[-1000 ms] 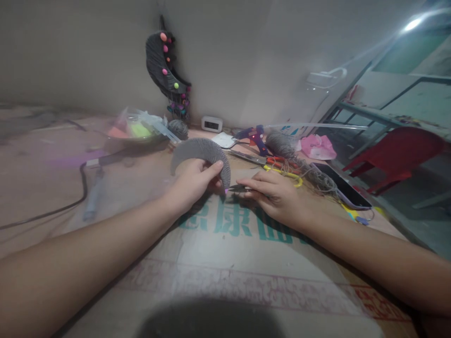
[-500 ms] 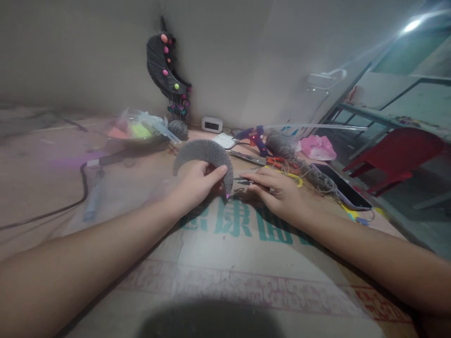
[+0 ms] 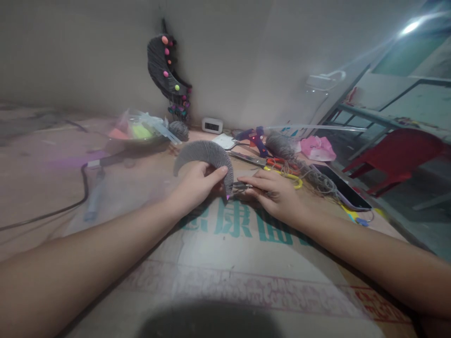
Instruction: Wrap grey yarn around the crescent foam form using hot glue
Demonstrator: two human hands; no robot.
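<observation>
My left hand (image 3: 202,180) grips a crescent wrapped in grey yarn (image 3: 200,149), its thumb pressed on the right limb. A small pink-purple tip (image 3: 228,197) shows at the crescent's lower point. Just to the right, my right hand (image 3: 275,190) is closed around thread snips (image 3: 241,186), whose dark blades point left toward the crescent's edge. Most of the snips' handle is hidden in the fingers. Whether the blades touch the yarn I cannot tell.
Behind my right hand lie orange-handled scissors (image 3: 252,159), a glue gun (image 3: 257,140), loose grey yarn (image 3: 319,176) and a phone (image 3: 341,187). A bowl (image 3: 137,141) of bright pieces stands at left. A decorated dark crescent (image 3: 157,65) hangs on the wall.
The snips' blades have come closer together and dipped slightly, with my right hand moving a little. My left hand and the crescent have stayed almost still.
</observation>
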